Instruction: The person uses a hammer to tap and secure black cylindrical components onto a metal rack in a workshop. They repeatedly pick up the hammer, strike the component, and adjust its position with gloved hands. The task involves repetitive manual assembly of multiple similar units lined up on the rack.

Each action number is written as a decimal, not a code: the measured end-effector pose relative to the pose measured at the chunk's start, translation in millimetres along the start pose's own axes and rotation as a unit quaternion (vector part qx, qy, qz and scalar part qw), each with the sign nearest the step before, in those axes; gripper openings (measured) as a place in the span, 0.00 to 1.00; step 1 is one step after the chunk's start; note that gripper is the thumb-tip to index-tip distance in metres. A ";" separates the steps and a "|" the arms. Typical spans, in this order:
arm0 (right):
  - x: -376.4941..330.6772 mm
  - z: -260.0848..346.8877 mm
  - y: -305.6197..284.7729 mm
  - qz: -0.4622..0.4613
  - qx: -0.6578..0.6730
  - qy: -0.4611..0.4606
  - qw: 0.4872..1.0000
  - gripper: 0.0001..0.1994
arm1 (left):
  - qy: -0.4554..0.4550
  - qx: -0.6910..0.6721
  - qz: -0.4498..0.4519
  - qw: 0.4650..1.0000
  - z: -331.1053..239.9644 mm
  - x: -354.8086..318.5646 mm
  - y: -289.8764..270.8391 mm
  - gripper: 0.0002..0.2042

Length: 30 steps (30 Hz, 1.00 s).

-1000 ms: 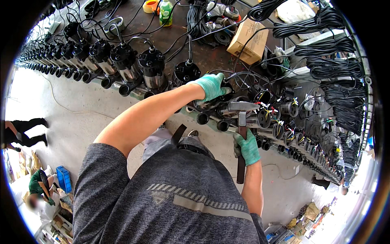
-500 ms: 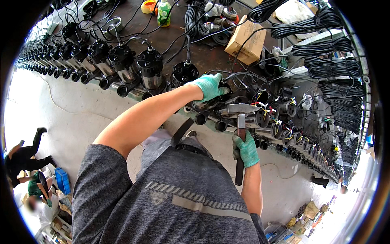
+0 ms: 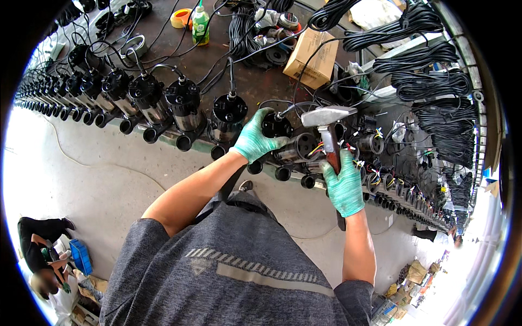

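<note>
My left hand (image 3: 256, 139), in a green knit glove, clasps the black cap (image 3: 276, 126) of a submersible pump, fingers on the far side and thumb on the near side. A cable rises from that cap. My right hand (image 3: 345, 185), gloved alike, is closed around the handle of a hammer (image 3: 330, 144). Its metal head is raised above the row, to the right of the clasped pump. Left of my left hand stands another capped pump (image 3: 229, 111) with its cable attached. On the right, open pump housings (image 3: 299, 148) show coloured wire ends.
Capped pumps (image 3: 145, 95) line the bench edge to the left. Behind them are a cardboard box (image 3: 311, 57), a green bottle (image 3: 200, 26) and orange tape (image 3: 181, 18). Coiled black cables (image 3: 443, 122) lie along the right. A person (image 3: 46, 261) bends beside a blue crate (image 3: 80, 256) at lower left.
My left hand has gone from the cable end at the cap's top to gripping the cap's side. My right hand has lifted the hammer higher over the row. The view has shifted slightly.
</note>
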State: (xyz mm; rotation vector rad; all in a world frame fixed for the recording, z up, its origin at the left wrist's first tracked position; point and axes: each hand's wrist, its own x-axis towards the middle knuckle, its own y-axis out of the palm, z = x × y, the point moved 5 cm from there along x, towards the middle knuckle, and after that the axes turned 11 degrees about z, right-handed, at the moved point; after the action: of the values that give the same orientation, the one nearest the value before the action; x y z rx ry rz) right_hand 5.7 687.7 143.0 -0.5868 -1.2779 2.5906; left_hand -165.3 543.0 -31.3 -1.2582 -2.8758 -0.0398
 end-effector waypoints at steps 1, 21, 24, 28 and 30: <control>0.8 6.5 -5.9 0.002 -0.015 0.016 1.000 0.16 | 0.007 -0.017 0.004 1.000 -1.4 0.2 1.1 0.44; 50.1 11.8 33.8 0.138 -0.175 -0.051 0.974 0.19 | 0.039 -0.054 0.008 0.998 15.4 -0.6 -1.7 0.49; 45.7 30.6 14.3 0.108 -0.080 -0.057 0.989 0.19 | 0.019 -0.113 0.024 0.993 9.6 -2.8 1.6 0.50; 40.5 24.2 33.4 0.063 -0.136 -0.124 0.981 0.22 | 0.054 -0.044 0.011 0.998 13.6 -1.7 -2.7 0.50; 47.8 21.4 59.3 0.180 -0.263 -0.037 0.947 0.24 | 0.069 -0.016 0.026 0.997 20.7 -2.0 -1.7 0.51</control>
State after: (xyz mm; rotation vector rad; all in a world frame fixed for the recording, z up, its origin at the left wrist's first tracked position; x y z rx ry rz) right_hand -46.6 652.6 95.2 -0.8896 -2.0867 2.5447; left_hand -165.1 540.9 -52.0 -1.2810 -2.7360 -0.1659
